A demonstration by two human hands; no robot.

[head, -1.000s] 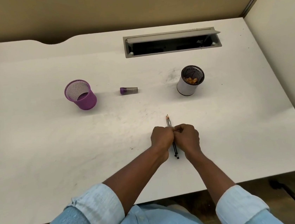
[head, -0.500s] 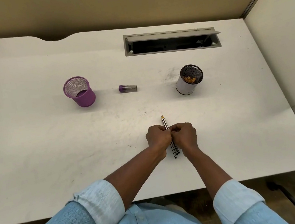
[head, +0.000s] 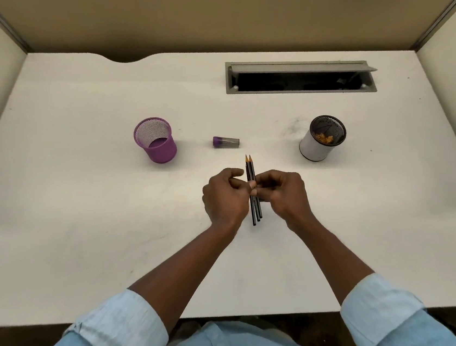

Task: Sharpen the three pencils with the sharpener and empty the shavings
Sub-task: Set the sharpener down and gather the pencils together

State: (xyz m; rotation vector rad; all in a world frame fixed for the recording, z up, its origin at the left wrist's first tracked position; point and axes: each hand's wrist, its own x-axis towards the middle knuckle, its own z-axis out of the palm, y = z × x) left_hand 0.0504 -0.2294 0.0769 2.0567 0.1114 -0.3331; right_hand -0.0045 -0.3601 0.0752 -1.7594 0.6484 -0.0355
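Left hand [head: 225, 198] and right hand [head: 283, 192] both pinch three slim black wooden pencils [head: 249, 167] at the middle of the white desk [head: 84, 217], fingers curled round them. They seem to be singling one out. Next it needs the small purple-capped clear plastic sharpener [head: 226, 141] lying just beyond.

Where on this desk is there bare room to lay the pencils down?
Bare: the wide stretch left of the purple cup, the stretch right of the white cup, and the desk between sharpener and white cup. Crowded: the middle, where the left hand and right hand hold the pencils, tips close to the sharpener.
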